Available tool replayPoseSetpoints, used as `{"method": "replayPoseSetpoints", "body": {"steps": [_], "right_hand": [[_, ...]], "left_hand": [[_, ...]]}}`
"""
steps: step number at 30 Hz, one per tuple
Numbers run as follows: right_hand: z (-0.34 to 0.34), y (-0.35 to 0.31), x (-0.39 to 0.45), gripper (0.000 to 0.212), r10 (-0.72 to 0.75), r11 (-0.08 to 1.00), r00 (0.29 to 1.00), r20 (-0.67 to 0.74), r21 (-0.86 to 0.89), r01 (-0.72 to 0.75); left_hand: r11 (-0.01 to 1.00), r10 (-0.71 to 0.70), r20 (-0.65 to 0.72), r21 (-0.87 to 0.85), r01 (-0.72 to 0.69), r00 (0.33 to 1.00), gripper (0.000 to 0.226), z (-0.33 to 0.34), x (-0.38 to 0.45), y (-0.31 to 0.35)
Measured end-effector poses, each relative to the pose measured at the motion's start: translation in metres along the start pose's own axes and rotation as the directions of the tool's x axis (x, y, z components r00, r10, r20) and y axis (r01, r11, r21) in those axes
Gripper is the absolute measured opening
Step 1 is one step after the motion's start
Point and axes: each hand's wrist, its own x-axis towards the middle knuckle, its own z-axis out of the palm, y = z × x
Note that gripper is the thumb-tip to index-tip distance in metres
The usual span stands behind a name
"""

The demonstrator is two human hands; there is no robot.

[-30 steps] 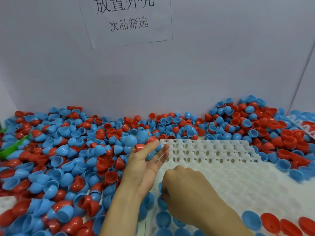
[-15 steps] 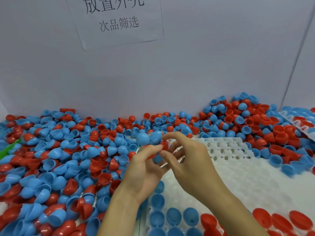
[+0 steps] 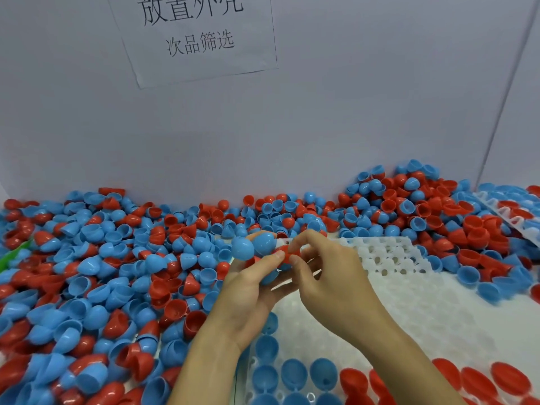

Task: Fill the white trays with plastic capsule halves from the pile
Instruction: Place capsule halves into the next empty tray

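A big pile of blue and red capsule halves [image 3: 122,273] covers the table's left side and back. The white tray [image 3: 432,311] lies in front of me, with blue and red halves seated in its near rows. My left hand [image 3: 248,296] cups a small bunch of halves, two blue ones [image 3: 252,247] sticking up above its fingers. My right hand [image 3: 330,276] pinches a red half [image 3: 289,252] out of that bunch with thumb and forefinger. Both hands hover above the tray's left edge.
A grey wall with a paper sign [image 3: 195,33] stands right behind the pile. A second white tray [image 3: 508,211] with halves in it leans at the far right. Something green [image 3: 14,255] pokes out at the left edge.
My right hand came up from the tray's near rows to meet the left hand. It now pinches a red half from the bunch. The view shifted slightly.
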Motion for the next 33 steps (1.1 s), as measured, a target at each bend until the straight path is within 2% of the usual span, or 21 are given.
{"method": "replayPoseSetpoints", "body": {"steps": [3, 6, 12, 15, 18, 21, 27, 29, 33], "right_hand": [[-0.001, 0.001, -0.001, 0.020, -0.021, 0.997, 0.999, 0.044, -0.074, 0.024], [-0.003, 0.003, 0.001, 0.020, -0.001, 0.999, 1.000, -0.026, -0.041, 0.000], [-0.011, 0.002, 0.005, 0.018, 0.063, 0.992, 0.993, -0.101, 0.118, -0.051], [-0.012, 0.000, 0.005, 0.014, 0.075, 0.984, 0.992, -0.102, 0.169, -0.057], [-0.012, 0.000, 0.005, 0.014, 0.066, 0.982, 0.995, -0.077, 0.181, -0.051], [-0.014, 0.003, 0.006, 0.026, 0.068, 0.989, 0.998, -0.008, 0.133, -0.067], [-0.016, 0.010, 0.006, 0.037, 0.036, 0.993, 0.999, -0.011, -0.111, -0.037], [-0.015, 0.011, 0.006, 0.030, 0.022, 0.988, 1.000, -0.022, -0.152, -0.025], [-0.013, 0.007, 0.006, 0.018, 0.071, 0.990, 0.995, -0.066, -0.118, -0.079]], "left_hand": [[0.999, 0.018, 0.000, 0.035, -0.018, 1.000, 0.043, -0.001, 0.000, -0.001], [1.000, 0.013, 0.013, 0.002, -0.013, 1.000, 0.042, 0.000, 0.001, 0.000], [0.985, 0.058, -0.222, -0.144, -0.092, 0.973, 0.047, -0.004, 0.003, 0.005], [0.982, 0.057, -0.278, -0.156, -0.104, 0.959, 0.046, -0.005, 0.003, 0.006], [0.989, 0.053, -0.253, -0.117, -0.085, 0.966, 0.053, -0.002, 0.001, 0.007], [0.992, 0.031, -0.184, -0.113, -0.052, 0.983, 0.058, 0.001, -0.001, 0.008], [0.997, 0.043, -0.116, -0.057, -0.050, 0.992, 0.040, -0.002, -0.002, 0.006], [0.998, 0.068, -0.104, -0.006, -0.069, 0.992, 0.035, -0.004, -0.001, 0.005], [0.986, 0.143, -0.031, 0.087, -0.140, 0.989, 0.053, -0.004, -0.002, 0.003]]}}
